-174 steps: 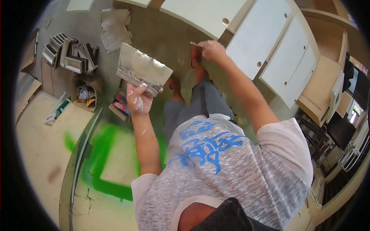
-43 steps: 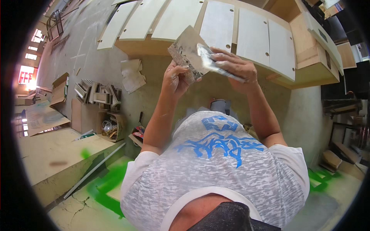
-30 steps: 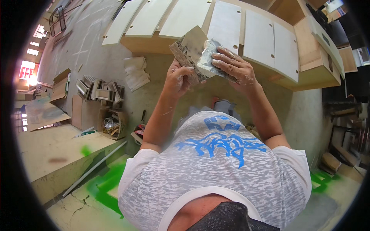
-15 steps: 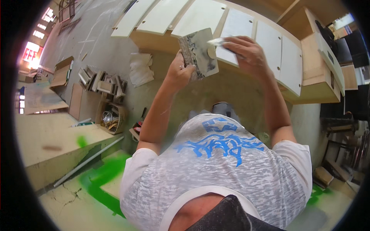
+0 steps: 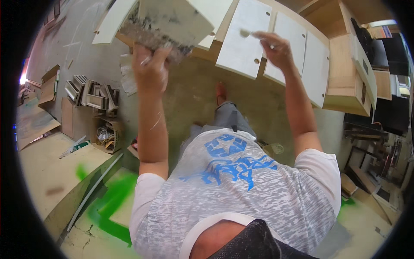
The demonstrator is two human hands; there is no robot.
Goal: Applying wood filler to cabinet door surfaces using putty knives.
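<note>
My left hand [image 5: 150, 69] grips the crusted, dirty edge of a wide putty scraper [image 5: 177, 19], a flat grey plate smeared with dark and pale residue. It is held up over the white panels at the left. Held in my right hand [image 5: 278, 51] is a small putty knife [image 5: 246, 33], its pale tip pointing left. The fingers are closed round its handle. Beneath the knife lies a white panel [image 5: 243, 47] with small round holes near its edge. How far the tip is from the panel I cannot tell.
More white panels [image 5: 316, 69] lie in a row on a wooden frame. A pale wooden cabinet [image 5: 349, 64] stands at the right. On the left floor are stacked small frames [image 5: 92, 95], an open cardboard box [image 5: 108, 136] and a long pale pipe [image 5: 92, 192]. My bare foot [image 5: 221, 91] shows below the panels.
My two hands have moved apart. The left has gone left and up with the wide scraper, which now looks larger. The right holds the knife away from the scraper; my foot has come into view.
</note>
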